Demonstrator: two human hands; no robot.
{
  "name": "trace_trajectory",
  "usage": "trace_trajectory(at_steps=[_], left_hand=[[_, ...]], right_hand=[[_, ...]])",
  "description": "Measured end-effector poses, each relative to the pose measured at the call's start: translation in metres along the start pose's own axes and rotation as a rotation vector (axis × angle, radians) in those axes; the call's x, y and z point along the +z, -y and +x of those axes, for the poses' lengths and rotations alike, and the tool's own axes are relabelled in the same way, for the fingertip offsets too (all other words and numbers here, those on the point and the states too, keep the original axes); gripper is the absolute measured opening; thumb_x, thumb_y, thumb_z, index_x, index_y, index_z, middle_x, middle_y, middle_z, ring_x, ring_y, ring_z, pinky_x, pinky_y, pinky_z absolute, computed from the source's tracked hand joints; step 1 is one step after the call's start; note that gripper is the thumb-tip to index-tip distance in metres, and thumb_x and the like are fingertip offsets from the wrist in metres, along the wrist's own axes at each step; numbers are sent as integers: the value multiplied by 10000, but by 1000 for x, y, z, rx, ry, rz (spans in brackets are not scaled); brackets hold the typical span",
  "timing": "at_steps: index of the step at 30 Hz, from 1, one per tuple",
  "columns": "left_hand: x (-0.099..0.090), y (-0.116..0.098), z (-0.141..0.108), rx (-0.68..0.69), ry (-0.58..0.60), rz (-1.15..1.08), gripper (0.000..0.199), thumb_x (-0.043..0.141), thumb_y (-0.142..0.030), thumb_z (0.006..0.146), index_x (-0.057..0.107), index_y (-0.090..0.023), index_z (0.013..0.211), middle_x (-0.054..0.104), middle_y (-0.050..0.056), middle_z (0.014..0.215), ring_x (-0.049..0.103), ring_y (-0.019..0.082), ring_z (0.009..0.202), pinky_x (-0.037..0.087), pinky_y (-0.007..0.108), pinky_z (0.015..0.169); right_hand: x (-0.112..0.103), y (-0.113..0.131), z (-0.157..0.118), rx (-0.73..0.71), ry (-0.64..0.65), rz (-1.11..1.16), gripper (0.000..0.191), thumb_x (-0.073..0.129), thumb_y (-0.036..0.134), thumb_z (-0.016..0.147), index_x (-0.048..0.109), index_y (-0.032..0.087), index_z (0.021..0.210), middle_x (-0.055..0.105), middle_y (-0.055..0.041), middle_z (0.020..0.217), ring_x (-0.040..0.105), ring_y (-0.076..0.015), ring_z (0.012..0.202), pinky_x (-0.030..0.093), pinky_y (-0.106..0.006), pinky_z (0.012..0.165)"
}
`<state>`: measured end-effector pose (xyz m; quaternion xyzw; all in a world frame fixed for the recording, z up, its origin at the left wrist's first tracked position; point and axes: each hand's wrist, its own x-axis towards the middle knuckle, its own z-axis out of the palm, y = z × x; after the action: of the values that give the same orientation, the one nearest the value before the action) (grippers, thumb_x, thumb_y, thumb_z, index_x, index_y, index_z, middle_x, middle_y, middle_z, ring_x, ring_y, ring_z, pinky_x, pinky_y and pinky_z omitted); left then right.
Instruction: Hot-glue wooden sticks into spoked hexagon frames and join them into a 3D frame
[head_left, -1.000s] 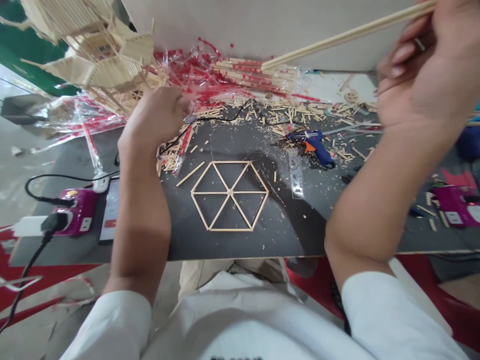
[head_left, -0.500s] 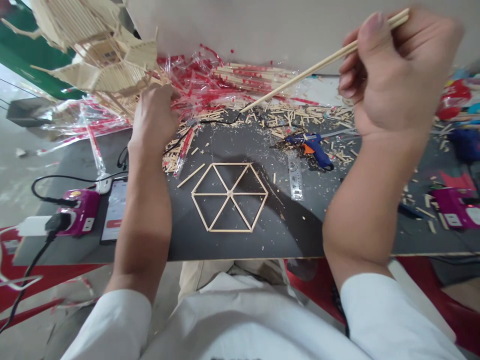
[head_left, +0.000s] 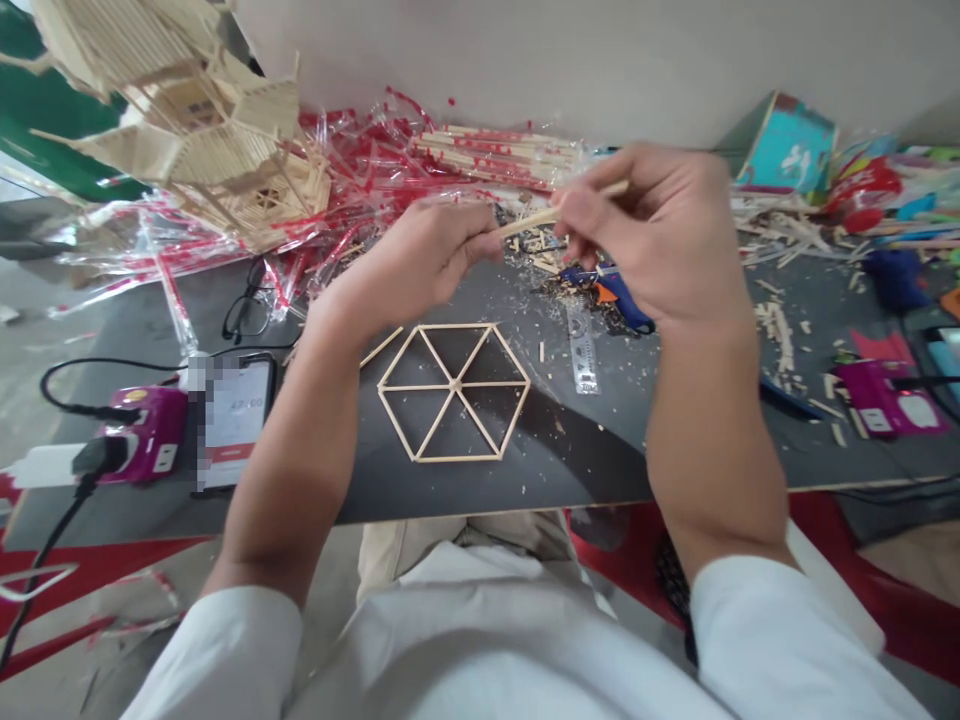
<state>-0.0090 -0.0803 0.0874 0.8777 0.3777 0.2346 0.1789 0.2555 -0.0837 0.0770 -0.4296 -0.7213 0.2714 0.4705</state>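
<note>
Pale wooden sticks (head_left: 529, 222) span the gap between my two hands, held above the back of the table. My left hand (head_left: 427, 250) is closed around their left end. My right hand (head_left: 637, 230) pinches them between thumb and fingers near the other end. Below lies a flat hexagon frame of sticks (head_left: 454, 386) with spokes meeting at its centre. One loose stick (head_left: 381, 347) rests by its upper left side. Under my right hand is a blue glue gun (head_left: 626, 306), partly covered, with a clear ruler (head_left: 583, 350) in front of it.
At the back left stands a stick-built model (head_left: 202, 130) among red and clear plastic wrappers (head_left: 360, 170). A phone (head_left: 236, 420) and a purple power socket (head_left: 150, 430) with cables lie left. Another purple socket (head_left: 889, 395) and wood scraps (head_left: 780, 330) are right.
My right hand has come down and left with the sticks. My left hand has moved right from beside the model and closed on their other end.
</note>
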Motion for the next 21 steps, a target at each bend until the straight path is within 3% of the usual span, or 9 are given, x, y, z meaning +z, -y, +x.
trace_trajectory(at_steps=[5, 8, 12, 16, 21], left_hand=[[10, 11, 1, 41, 135, 107, 412, 494, -495, 1166, 809, -248, 1066, 793, 60, 945, 773, 283, 987, 564, 424, 965], [18, 10, 2, 45, 212, 141, 369, 503, -439, 1151, 827, -268, 1102, 814, 49, 979, 774, 285, 1041, 547, 413, 1000], [23, 21, 3, 4, 273, 202, 315, 541, -393, 1124, 831, -272, 1102, 815, 50, 983, 757, 289, 1063, 528, 400, 1005], [24, 48, 1, -134, 225, 308, 303, 535, -361, 1107, 820, -263, 1087, 812, 69, 1002, 741, 284, 1041, 528, 397, 1004], [32, 71, -2, -402, 241, 431, 294, 567, -349, 1058, 833, -233, 1101, 818, 119, 1058, 738, 306, 1010, 559, 417, 917]], right_hand=[[4, 3, -34, -111, 11, -267, 147, 924, 360, 968, 851, 244, 916, 797, -19, 897, 712, -203, 824, 583, -387, 786], [5, 4, -61, -133, -19, -459, 110, 851, 312, 1002, 839, 249, 913, 778, -43, 957, 707, -230, 874, 565, -413, 833], [-6, -2, -109, -77, -113, -569, 124, 807, 283, 1009, 816, 235, 896, 741, -50, 892, 679, -227, 817, 519, -390, 768], [-6, -11, -167, 101, -126, -511, 106, 798, 257, 1009, 816, 227, 909, 733, -16, 825, 634, -174, 687, 488, -342, 676], [28, -15, -214, 255, -147, -399, 95, 780, 258, 1040, 863, 211, 1036, 787, -20, 868, 730, -170, 708, 552, -312, 673]])
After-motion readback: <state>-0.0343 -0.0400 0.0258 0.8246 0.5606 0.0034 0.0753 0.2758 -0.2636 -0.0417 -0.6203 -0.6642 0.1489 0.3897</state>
